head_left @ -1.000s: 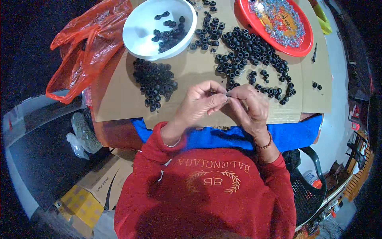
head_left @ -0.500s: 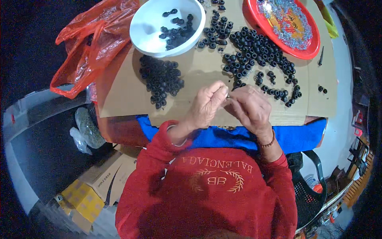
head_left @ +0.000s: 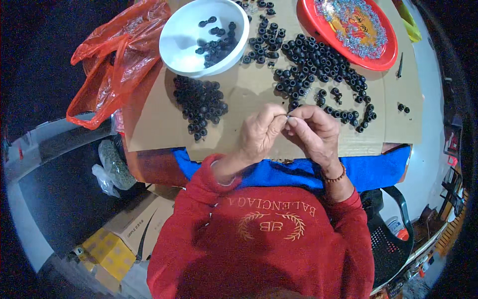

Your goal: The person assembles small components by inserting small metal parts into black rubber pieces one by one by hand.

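My left hand [head_left: 260,131] and my right hand [head_left: 317,134] meet above the near part of a cardboard sheet [head_left: 154,132]. Thumb and fingers of both are pinched closed, tip to tip, around something tiny that the fingers mostly cover. Beyond the right hand spreads a loose pile of small black hollow round parts [head_left: 318,60]. Left of my left hand lies a denser heap of black parts [head_left: 199,102]. A white bowl [head_left: 168,56] behind that heap holds several joined black pieces. At the far right, a red tray [head_left: 393,56] contains many small clear, shiny pieces.
A red plastic bag [head_left: 119,74] hangs over the table's left side. Blue cloth [head_left: 363,172] lines the front edge. A thin black strip [head_left: 400,65] and two stray black parts [head_left: 403,108] lie at right. A dark chair [head_left: 393,239] stands near my right side.
Both hands stay together over the cardboard. My right hand has turned, so its thumb shows more plainly against the left fingertips. The whole view has shifted slightly.
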Tool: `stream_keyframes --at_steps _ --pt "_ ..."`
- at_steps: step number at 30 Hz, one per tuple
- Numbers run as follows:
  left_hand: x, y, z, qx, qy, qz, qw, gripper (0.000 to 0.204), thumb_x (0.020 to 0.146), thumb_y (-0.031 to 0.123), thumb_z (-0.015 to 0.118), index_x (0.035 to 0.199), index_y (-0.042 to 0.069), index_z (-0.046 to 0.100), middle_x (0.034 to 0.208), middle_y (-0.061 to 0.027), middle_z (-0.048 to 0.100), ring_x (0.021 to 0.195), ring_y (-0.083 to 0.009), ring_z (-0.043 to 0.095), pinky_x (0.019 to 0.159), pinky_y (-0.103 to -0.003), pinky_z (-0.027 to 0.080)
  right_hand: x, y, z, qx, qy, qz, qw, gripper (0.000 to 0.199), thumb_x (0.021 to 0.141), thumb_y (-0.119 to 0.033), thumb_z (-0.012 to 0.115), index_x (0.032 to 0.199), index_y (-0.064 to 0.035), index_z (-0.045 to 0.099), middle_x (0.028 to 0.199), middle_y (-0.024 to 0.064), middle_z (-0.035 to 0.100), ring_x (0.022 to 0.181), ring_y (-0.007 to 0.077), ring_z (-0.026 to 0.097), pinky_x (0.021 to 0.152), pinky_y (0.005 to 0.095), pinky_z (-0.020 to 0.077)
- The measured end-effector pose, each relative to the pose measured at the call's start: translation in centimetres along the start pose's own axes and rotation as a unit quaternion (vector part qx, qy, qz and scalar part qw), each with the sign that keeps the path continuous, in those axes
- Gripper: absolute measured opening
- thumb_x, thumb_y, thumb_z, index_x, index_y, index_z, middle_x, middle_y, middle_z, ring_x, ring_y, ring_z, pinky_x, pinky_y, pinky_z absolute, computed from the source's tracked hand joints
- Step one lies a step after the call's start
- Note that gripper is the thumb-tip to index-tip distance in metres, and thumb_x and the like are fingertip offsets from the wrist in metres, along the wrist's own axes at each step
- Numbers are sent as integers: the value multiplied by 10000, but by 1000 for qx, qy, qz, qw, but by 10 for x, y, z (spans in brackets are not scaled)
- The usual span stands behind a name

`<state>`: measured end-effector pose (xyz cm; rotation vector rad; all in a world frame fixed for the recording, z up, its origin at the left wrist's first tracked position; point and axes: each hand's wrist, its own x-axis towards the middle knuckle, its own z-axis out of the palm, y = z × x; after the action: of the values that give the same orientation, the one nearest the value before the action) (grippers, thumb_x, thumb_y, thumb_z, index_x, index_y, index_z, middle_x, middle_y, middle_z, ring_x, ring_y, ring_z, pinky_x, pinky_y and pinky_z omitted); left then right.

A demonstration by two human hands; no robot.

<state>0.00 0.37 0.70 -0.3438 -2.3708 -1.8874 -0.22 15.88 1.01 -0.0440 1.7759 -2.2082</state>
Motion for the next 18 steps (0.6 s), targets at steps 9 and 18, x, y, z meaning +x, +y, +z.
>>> stream_keyframes --at_steps 9,18 --pt "3 -9 1 141 39 -50 988 73 864 122 576 882 55 551 628 -118 569 550 -287 589 493 -370 428 12 4 0 -379 15 -387 840 185 689 54 660 829 -15 563 726 115 574 624 268 568 555 316 458" --pt "11 -7 0 112 0 -125 986 218 825 49 544 1041 72 533 717 -47 524 556 -183 504 513 -303 421 17 14 -10 -434 43 -403 805 219 657 65 645 836 -19 551 725 92 548 624 246 526 565 339 410"
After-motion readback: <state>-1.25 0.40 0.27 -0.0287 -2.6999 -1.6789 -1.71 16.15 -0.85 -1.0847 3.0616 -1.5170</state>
